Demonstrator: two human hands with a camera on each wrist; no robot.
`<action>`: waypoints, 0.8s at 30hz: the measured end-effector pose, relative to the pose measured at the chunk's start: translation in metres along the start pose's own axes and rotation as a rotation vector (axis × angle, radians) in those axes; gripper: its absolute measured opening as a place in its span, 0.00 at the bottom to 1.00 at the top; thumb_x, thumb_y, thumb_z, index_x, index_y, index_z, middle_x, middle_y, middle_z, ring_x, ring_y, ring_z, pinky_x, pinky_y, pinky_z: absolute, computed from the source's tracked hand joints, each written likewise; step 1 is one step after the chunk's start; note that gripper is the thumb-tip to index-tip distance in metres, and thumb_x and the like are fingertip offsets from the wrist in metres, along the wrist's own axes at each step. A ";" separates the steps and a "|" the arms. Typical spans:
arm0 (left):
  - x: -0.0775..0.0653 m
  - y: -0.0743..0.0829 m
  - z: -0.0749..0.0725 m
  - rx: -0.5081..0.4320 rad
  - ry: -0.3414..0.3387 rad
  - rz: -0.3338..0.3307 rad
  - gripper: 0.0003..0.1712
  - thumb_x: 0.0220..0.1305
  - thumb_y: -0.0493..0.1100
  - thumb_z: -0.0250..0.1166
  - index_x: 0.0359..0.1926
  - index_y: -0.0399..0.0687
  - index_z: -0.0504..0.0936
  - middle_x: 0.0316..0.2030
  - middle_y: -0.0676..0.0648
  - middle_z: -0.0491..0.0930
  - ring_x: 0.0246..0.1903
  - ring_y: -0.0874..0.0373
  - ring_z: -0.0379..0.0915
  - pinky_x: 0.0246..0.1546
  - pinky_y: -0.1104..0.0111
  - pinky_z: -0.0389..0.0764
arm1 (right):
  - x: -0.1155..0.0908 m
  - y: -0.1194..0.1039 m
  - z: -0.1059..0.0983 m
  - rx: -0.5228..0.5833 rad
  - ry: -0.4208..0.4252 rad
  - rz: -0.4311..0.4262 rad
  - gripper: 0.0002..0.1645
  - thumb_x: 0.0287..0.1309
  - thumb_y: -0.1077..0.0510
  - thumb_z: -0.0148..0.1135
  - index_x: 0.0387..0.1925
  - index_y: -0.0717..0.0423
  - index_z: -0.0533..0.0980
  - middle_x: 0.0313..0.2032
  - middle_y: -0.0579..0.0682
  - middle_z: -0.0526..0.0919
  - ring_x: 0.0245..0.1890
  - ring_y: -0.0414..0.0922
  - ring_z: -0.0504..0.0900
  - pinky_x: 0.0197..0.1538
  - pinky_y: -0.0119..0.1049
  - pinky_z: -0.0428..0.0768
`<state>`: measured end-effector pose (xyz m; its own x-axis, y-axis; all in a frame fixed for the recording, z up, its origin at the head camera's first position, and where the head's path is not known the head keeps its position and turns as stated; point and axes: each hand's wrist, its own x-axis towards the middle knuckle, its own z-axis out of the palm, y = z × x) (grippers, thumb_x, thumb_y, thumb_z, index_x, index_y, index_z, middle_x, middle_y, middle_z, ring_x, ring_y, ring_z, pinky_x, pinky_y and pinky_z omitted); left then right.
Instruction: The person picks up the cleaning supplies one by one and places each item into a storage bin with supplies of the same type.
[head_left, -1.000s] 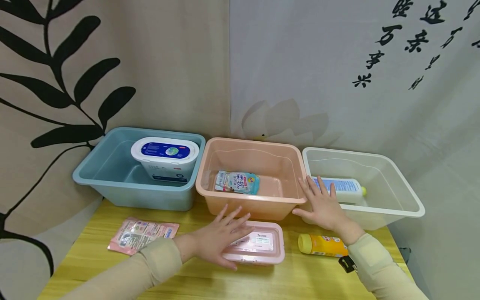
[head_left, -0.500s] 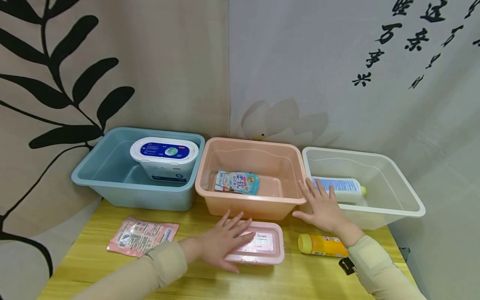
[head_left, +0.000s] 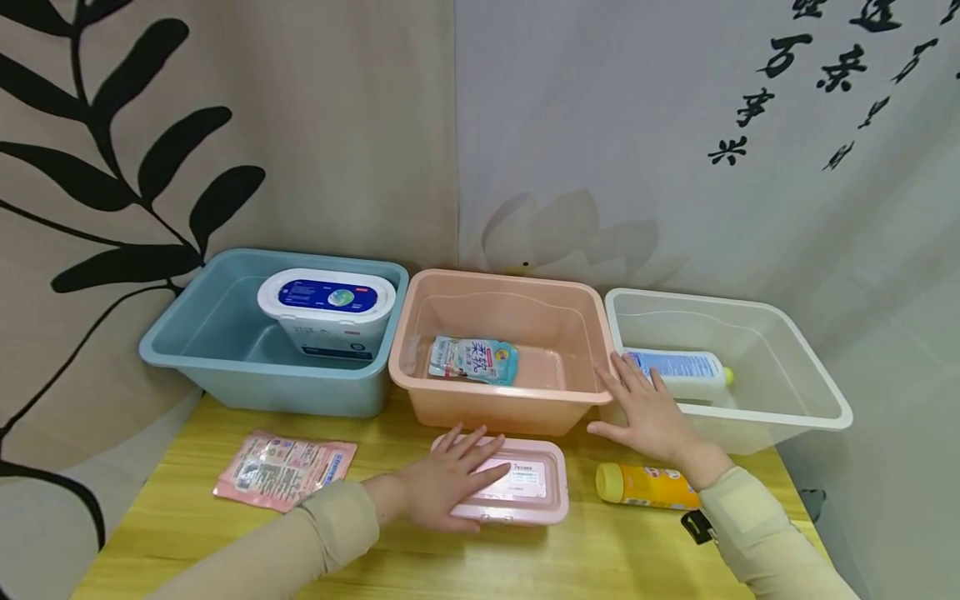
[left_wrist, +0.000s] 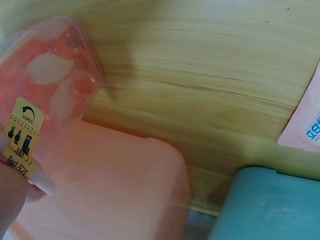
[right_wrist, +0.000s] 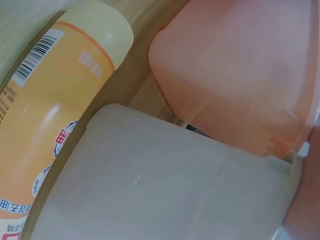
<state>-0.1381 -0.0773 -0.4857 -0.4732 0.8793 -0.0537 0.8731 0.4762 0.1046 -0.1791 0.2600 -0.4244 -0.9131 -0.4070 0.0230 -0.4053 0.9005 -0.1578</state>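
Observation:
My left hand (head_left: pixel 444 483) lies over the left part of a pink lidded plastic box (head_left: pixel 536 482), its fingers spread and mostly straight. In the left wrist view that box (left_wrist: pixel 60 75) shows see-through sides and a yellow "open" sticker (left_wrist: pixel 23 135), with part of the hand at the lower left. My right hand (head_left: pixel 651 421), fingers spread, is at the near left rim of the white bin (head_left: pixel 787 417), fingertips reaching toward the peach bin's corner. A white bottle with a blue label (head_left: pixel 678 371) lies in the white bin, partly behind these fingers.
The peach bin (head_left: pixel 495 408) holds a small blue-and-white packet (head_left: pixel 474 361). A white tub (head_left: pixel 330 312) stands in the blue bin (head_left: pixel 262 387). On the wooden table (head_left: pixel 600 567) lie a pink pouch (head_left: pixel 285 471) and a yellow bottle (head_left: pixel 648 486), the latter near my right wrist.
My left hand has shifted slightly to the right over the pink box. The right hand keeps its place at the white bin. The head view has tilted down slightly.

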 end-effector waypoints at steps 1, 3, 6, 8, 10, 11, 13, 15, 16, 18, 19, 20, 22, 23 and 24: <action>0.000 0.000 0.000 0.005 0.002 0.002 0.47 0.59 0.69 0.52 0.73 0.58 0.48 0.74 0.41 0.43 0.72 0.39 0.41 0.68 0.42 0.46 | 0.000 0.000 0.000 0.000 -0.001 0.000 0.54 0.52 0.30 0.56 0.72 0.52 0.52 0.72 0.62 0.46 0.72 0.61 0.45 0.67 0.66 0.44; 0.001 -0.001 0.000 0.003 -0.001 0.006 0.47 0.59 0.69 0.51 0.73 0.58 0.48 0.73 0.41 0.43 0.71 0.39 0.41 0.68 0.42 0.46 | 0.000 0.000 -0.001 0.001 -0.002 0.002 0.53 0.52 0.31 0.57 0.72 0.52 0.52 0.72 0.62 0.46 0.72 0.61 0.45 0.68 0.66 0.44; 0.002 -0.002 -0.001 -0.001 -0.012 0.016 0.47 0.59 0.70 0.51 0.73 0.58 0.48 0.74 0.41 0.43 0.71 0.39 0.41 0.68 0.42 0.47 | -0.001 -0.001 -0.001 0.008 -0.002 0.004 0.52 0.52 0.33 0.59 0.72 0.52 0.52 0.72 0.62 0.45 0.72 0.60 0.44 0.68 0.66 0.43; 0.003 -0.003 -0.002 -0.007 -0.016 0.026 0.47 0.58 0.70 0.52 0.73 0.58 0.49 0.73 0.41 0.43 0.71 0.39 0.42 0.68 0.42 0.47 | -0.001 -0.001 0.000 0.008 -0.002 0.007 0.52 0.52 0.34 0.59 0.72 0.52 0.52 0.73 0.62 0.45 0.72 0.60 0.44 0.68 0.65 0.43; 0.005 -0.005 -0.002 -0.011 -0.011 0.038 0.48 0.57 0.70 0.54 0.73 0.58 0.50 0.73 0.41 0.45 0.71 0.38 0.44 0.68 0.43 0.48 | -0.001 -0.001 0.000 0.003 -0.001 0.009 0.52 0.52 0.33 0.59 0.72 0.51 0.52 0.73 0.62 0.46 0.73 0.60 0.44 0.68 0.65 0.44; 0.006 -0.006 -0.002 -0.012 -0.007 0.043 0.48 0.55 0.69 0.55 0.72 0.58 0.51 0.73 0.42 0.46 0.70 0.39 0.45 0.68 0.43 0.49 | -0.001 -0.001 0.000 0.000 -0.001 0.010 0.52 0.52 0.32 0.58 0.72 0.51 0.52 0.73 0.61 0.46 0.73 0.59 0.44 0.68 0.65 0.44; 0.008 -0.008 -0.003 -0.016 0.003 0.050 0.49 0.53 0.69 0.58 0.72 0.59 0.53 0.72 0.42 0.48 0.69 0.41 0.47 0.67 0.45 0.53 | -0.001 -0.001 0.000 -0.006 0.000 0.010 0.53 0.52 0.31 0.57 0.72 0.51 0.52 0.73 0.61 0.46 0.73 0.59 0.44 0.68 0.65 0.44; 0.010 -0.009 -0.004 -0.014 0.013 0.057 0.49 0.52 0.68 0.59 0.71 0.59 0.54 0.71 0.43 0.49 0.68 0.44 0.50 0.66 0.47 0.56 | 0.000 -0.001 0.000 -0.006 0.001 0.010 0.53 0.52 0.31 0.57 0.72 0.51 0.53 0.73 0.61 0.45 0.73 0.59 0.44 0.68 0.65 0.45; 0.010 -0.009 -0.005 -0.010 0.017 0.060 0.49 0.51 0.68 0.60 0.71 0.60 0.55 0.71 0.43 0.50 0.67 0.45 0.51 0.66 0.48 0.58 | 0.000 -0.001 0.000 -0.005 0.000 0.010 0.52 0.52 0.31 0.57 0.72 0.51 0.53 0.73 0.61 0.45 0.73 0.59 0.44 0.68 0.65 0.44; 0.010 -0.009 -0.007 0.004 0.019 0.066 0.48 0.52 0.68 0.59 0.71 0.59 0.56 0.71 0.43 0.51 0.66 0.47 0.52 0.65 0.50 0.60 | 0.000 -0.001 0.000 -0.002 0.003 0.009 0.52 0.52 0.32 0.58 0.71 0.51 0.53 0.73 0.61 0.45 0.73 0.59 0.44 0.68 0.65 0.45; 0.010 -0.009 -0.007 0.013 0.017 0.071 0.48 0.52 0.68 0.59 0.71 0.59 0.56 0.71 0.43 0.51 0.66 0.47 0.53 0.65 0.50 0.60 | 0.000 -0.001 0.000 -0.002 0.004 0.009 0.52 0.53 0.32 0.58 0.71 0.51 0.53 0.73 0.61 0.45 0.73 0.59 0.43 0.68 0.65 0.44; 0.010 -0.009 -0.008 0.025 0.018 0.077 0.47 0.53 0.68 0.58 0.71 0.59 0.56 0.71 0.43 0.51 0.65 0.47 0.53 0.65 0.50 0.60 | 0.000 -0.001 0.000 -0.002 0.006 0.008 0.52 0.52 0.33 0.59 0.71 0.51 0.53 0.73 0.61 0.45 0.73 0.59 0.44 0.68 0.65 0.45; 0.010 -0.010 -0.009 0.058 0.015 0.091 0.47 0.54 0.68 0.57 0.71 0.58 0.56 0.71 0.42 0.51 0.66 0.46 0.53 0.64 0.50 0.61 | 0.000 -0.001 0.001 -0.007 0.010 0.008 0.51 0.52 0.33 0.59 0.71 0.51 0.53 0.73 0.61 0.46 0.72 0.59 0.44 0.68 0.65 0.45; 0.010 -0.010 -0.009 0.069 0.010 0.098 0.46 0.55 0.68 0.56 0.71 0.57 0.56 0.71 0.42 0.50 0.66 0.46 0.53 0.64 0.49 0.61 | 0.000 -0.001 0.001 -0.006 0.013 0.008 0.51 0.52 0.34 0.59 0.71 0.51 0.54 0.73 0.61 0.46 0.72 0.60 0.45 0.68 0.65 0.46; 0.010 -0.010 -0.010 0.078 0.008 0.108 0.46 0.55 0.68 0.55 0.71 0.57 0.56 0.71 0.42 0.50 0.66 0.45 0.53 0.64 0.49 0.62 | 0.000 -0.001 0.000 -0.007 0.014 0.008 0.51 0.52 0.33 0.59 0.71 0.51 0.54 0.73 0.61 0.46 0.72 0.60 0.45 0.67 0.65 0.46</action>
<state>-0.1525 -0.0737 -0.4778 -0.3768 0.9255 -0.0381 0.9253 0.3780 0.0320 -0.1787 0.2594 -0.4247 -0.9170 -0.3973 0.0358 -0.3979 0.9050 -0.1506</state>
